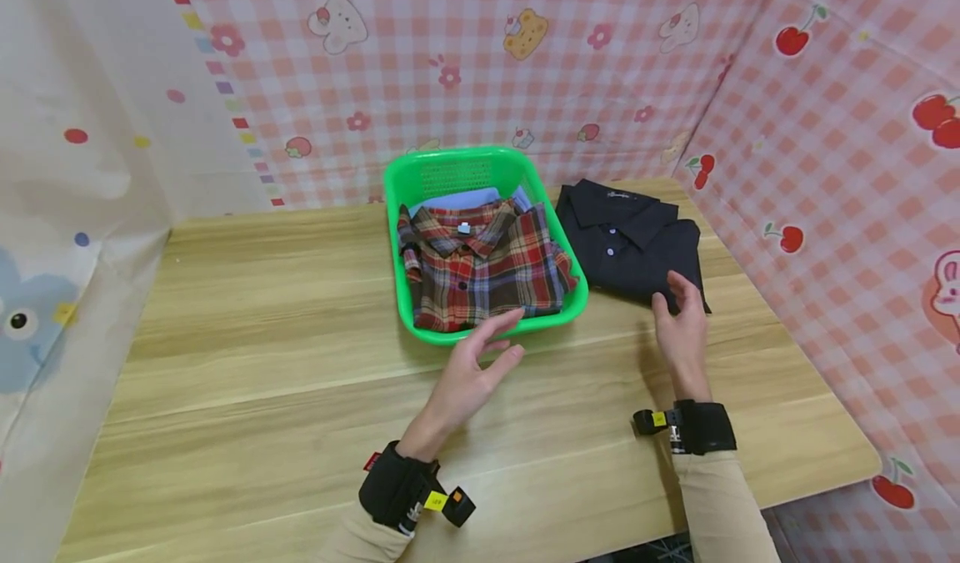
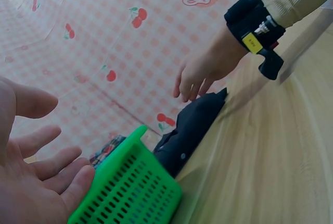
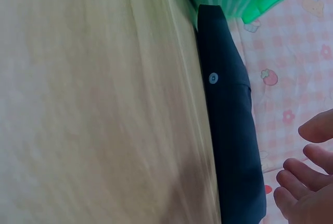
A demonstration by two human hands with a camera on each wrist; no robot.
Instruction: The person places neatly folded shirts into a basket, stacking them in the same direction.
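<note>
A folded plaid shirt [image 1: 480, 271] in red, brown and cream lies collar up inside a green plastic basket [image 1: 450, 338]. Behind it in the basket shows some light blue cloth [image 1: 459, 200]. My left hand [image 1: 474, 369] is at the basket's front rim, fingers loosely bent and holding nothing. To the right of the basket lies a folded black shirt [image 1: 637, 242] with pale buttons. My right hand [image 1: 682, 329] hovers at its front edge, thumb and fingers apart with nothing between them. In the right wrist view the black shirt [image 3: 231, 120] lies flat beside that hand.
The wood-grain table [image 1: 262, 363] extends left and in front of the basket. A pink checked curtain [image 1: 480, 71] hangs along its back, and another patterned curtain [image 1: 847, 171] runs down the right side. Each wrist carries a black strap with a small camera [image 1: 459, 506].
</note>
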